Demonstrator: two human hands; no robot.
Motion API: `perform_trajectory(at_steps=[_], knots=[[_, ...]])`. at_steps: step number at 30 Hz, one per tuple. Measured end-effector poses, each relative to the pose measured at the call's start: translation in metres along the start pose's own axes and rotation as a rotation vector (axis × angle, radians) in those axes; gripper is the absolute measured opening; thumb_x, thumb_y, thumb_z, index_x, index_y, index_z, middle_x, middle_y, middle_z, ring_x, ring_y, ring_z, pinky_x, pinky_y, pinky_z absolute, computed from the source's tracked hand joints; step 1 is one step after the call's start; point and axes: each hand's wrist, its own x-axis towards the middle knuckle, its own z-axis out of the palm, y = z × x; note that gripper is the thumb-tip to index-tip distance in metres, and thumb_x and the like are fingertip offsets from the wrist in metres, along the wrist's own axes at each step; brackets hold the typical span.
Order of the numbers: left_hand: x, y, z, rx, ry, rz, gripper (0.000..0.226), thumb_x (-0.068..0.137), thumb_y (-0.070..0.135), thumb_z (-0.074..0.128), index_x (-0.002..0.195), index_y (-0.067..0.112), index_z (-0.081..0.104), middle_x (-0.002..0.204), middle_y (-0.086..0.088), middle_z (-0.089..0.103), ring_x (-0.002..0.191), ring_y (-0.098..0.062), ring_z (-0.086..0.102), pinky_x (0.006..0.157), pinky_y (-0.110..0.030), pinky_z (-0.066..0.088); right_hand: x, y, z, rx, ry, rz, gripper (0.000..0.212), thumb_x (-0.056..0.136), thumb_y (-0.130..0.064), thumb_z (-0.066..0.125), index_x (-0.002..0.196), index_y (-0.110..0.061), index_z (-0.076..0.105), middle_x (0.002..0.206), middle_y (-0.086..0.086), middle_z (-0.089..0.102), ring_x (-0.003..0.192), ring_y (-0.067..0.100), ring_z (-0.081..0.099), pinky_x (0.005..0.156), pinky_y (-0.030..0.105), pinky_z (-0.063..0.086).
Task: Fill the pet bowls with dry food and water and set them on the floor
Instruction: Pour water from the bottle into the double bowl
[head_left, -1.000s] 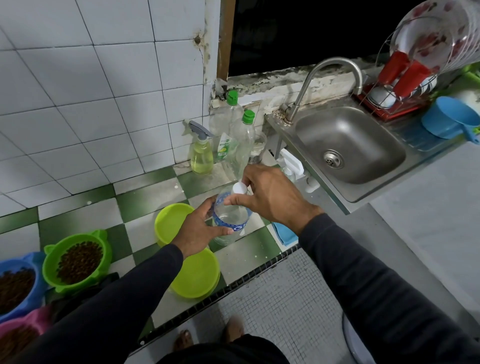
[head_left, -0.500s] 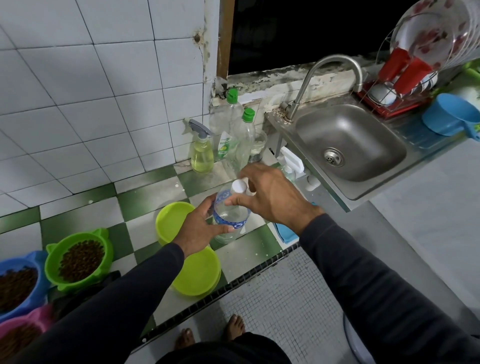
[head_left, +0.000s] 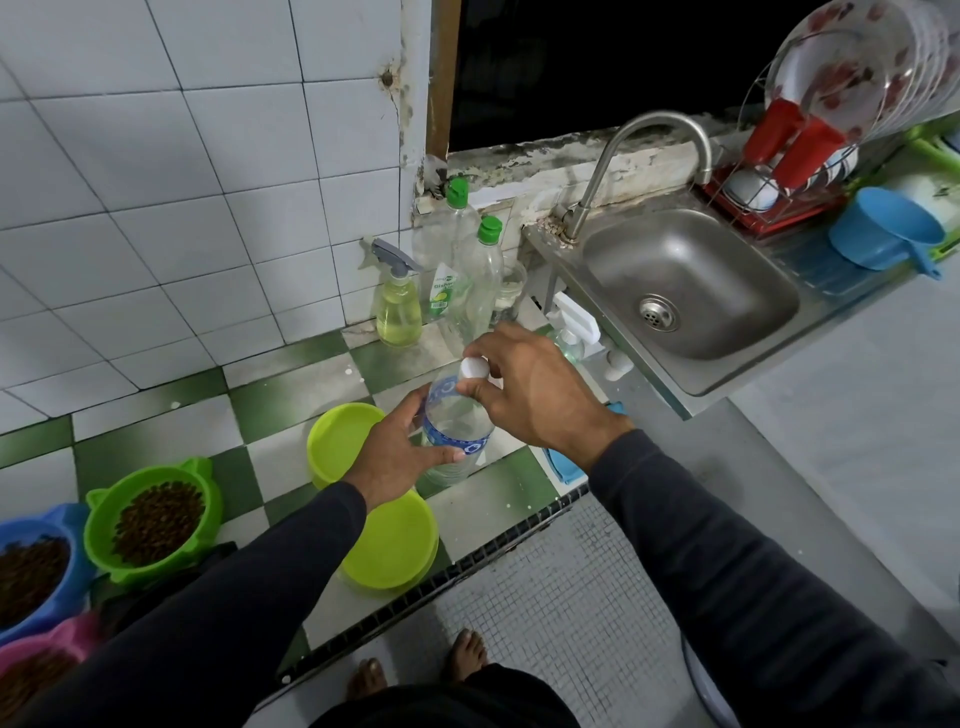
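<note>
From the head view, the left hand (head_left: 400, 457) is wrapped around the body of a clear water bottle (head_left: 457, 431), holding it upright above the tiled surface (head_left: 291, 379). The right hand (head_left: 535, 395) pinches the bottle's white cap (head_left: 474, 368) between thumb and fingertips. Two empty yellow-green bowls (head_left: 395, 540) sit on the surface just beside and below the bottle, one nearer the wall, one at the front edge. To the left, a green bowl (head_left: 156, 519), a blue bowl (head_left: 36, 571) and a pink bowl (head_left: 36, 665) each hold brown dry food.

The step in hand looks like uncapping the bottle, so the food part seems done and the water part is starting. Next, the cap has to come off and be kept clear while the left hand tips the bottle over one yellow-green bowl, pouring gently to avoid splashing. All bowls are on the surface; none is on the floor (head_left: 571, 597) yet.
</note>
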Motion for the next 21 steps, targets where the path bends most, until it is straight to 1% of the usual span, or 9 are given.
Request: perform_trajectory(at_steps=[2, 3, 6, 10, 12, 14, 16, 19, 21], knots=[[-0.001, 0.003, -0.001, 0.025, -0.005, -0.001, 0.086, 0.071, 0.014, 0.094, 0.143, 0.036, 0.052, 0.130, 0.023, 0.065, 0.130, -0.006, 0.056, 0.101, -0.031, 0.055, -0.002, 0.000, -0.001, -0.011, -0.017, 0.008, 0.038, 0.091, -0.035, 0.072, 0.123, -0.016, 0.066, 0.108, 0.001, 0.057, 0.096, 0.023, 0.059, 0.082, 0.040, 0.053], [-0.002, 0.004, -0.002, 0.038, 0.000, -0.005, 0.088, 0.072, 0.014, 0.093, 0.145, 0.036, 0.050, 0.133, 0.021, 0.064, 0.132, -0.008, 0.055, 0.102, -0.032, 0.055, -0.004, -0.001, -0.001, -0.018, -0.026, 0.016, 0.042, 0.092, -0.035, 0.072, 0.129, -0.016, 0.064, 0.113, 0.002, 0.057, 0.103, 0.024, 0.058, 0.085, 0.039, 0.052], [-0.010, 0.008, -0.010, 0.099, 0.043, -0.026, 0.092, 0.075, 0.015, 0.091, 0.152, 0.032, 0.044, 0.147, 0.006, 0.054, 0.136, -0.016, 0.049, 0.106, -0.041, 0.051, -0.009, -0.004, -0.001, -0.038, -0.035, 0.048, 0.054, 0.094, -0.041, 0.069, 0.141, -0.017, 0.056, 0.128, 0.005, 0.058, 0.120, 0.025, 0.053, 0.097, 0.035, 0.045], [-0.026, 0.019, -0.025, 0.252, 0.103, 0.011, 0.075, 0.084, 0.023, 0.085, 0.150, 0.026, 0.049, 0.150, 0.002, 0.053, 0.137, -0.014, 0.048, 0.105, -0.031, 0.043, -0.016, -0.017, -0.001, -0.061, -0.071, 0.100, 0.065, 0.095, -0.045, 0.065, 0.150, -0.017, 0.045, 0.142, 0.009, 0.054, 0.130, 0.028, 0.047, 0.107, 0.038, 0.040], [-0.037, 0.029, -0.035, 0.432, 0.141, 0.047, 0.069, 0.087, 0.030, 0.082, 0.149, 0.025, 0.051, 0.149, -0.001, 0.054, 0.136, -0.017, 0.050, 0.107, -0.029, 0.040, -0.022, -0.024, 0.001, -0.078, -0.077, 0.116, 0.069, 0.095, -0.044, 0.065, 0.154, -0.018, 0.040, 0.150, 0.012, 0.046, 0.136, 0.031, 0.042, 0.112, 0.041, 0.038], [-0.047, 0.038, -0.044, 0.612, 0.167, 0.078, 0.065, 0.090, 0.036, 0.077, 0.149, 0.025, 0.051, 0.144, -0.006, 0.055, 0.133, -0.025, 0.051, 0.109, -0.035, 0.041, -0.028, -0.032, 0.004, -0.102, -0.070, 0.137, 0.070, 0.095, -0.044, 0.065, 0.155, -0.021, 0.037, 0.159, 0.015, 0.034, 0.143, 0.034, 0.034, 0.117, 0.045, 0.034], [-0.058, 0.046, -0.052, 0.738, 0.168, 0.110, 0.062, 0.092, 0.041, 0.072, 0.148, 0.024, 0.051, 0.141, -0.007, 0.055, 0.130, -0.029, 0.052, 0.108, -0.040, 0.043, -0.034, -0.041, 0.008, -0.161, -0.054, 0.142, 0.070, 0.095, -0.045, 0.064, 0.154, -0.020, 0.038, 0.163, 0.017, 0.025, 0.147, 0.037, 0.027, 0.120, 0.047, 0.029], [-0.076, 0.051, -0.063, 0.871, 0.168, 0.142, 0.061, 0.093, 0.045, 0.069, 0.147, 0.023, 0.051, 0.142, -0.007, 0.054, 0.128, -0.032, 0.052, 0.107, -0.045, 0.045, -0.042, -0.055, 0.014, -0.217, -0.047, 0.136, 0.069, 0.096, -0.048, 0.060, 0.154, -0.018, 0.037, 0.166, 0.020, 0.017, 0.153, 0.038, 0.015, 0.124, 0.050, 0.021], [-0.089, 0.054, -0.070, 0.942, 0.175, 0.149, 0.062, 0.094, 0.048, 0.067, 0.147, 0.022, 0.051, 0.145, -0.007, 0.052, 0.129, -0.032, 0.051, 0.109, -0.046, 0.044, -0.047, -0.063, 0.018, -0.244, -0.054, 0.125, 0.069, 0.098, -0.051, 0.056, 0.155, -0.018, 0.034, 0.167, 0.019, 0.013, 0.156, 0.036, 0.008, 0.126, 0.049, 0.015]])
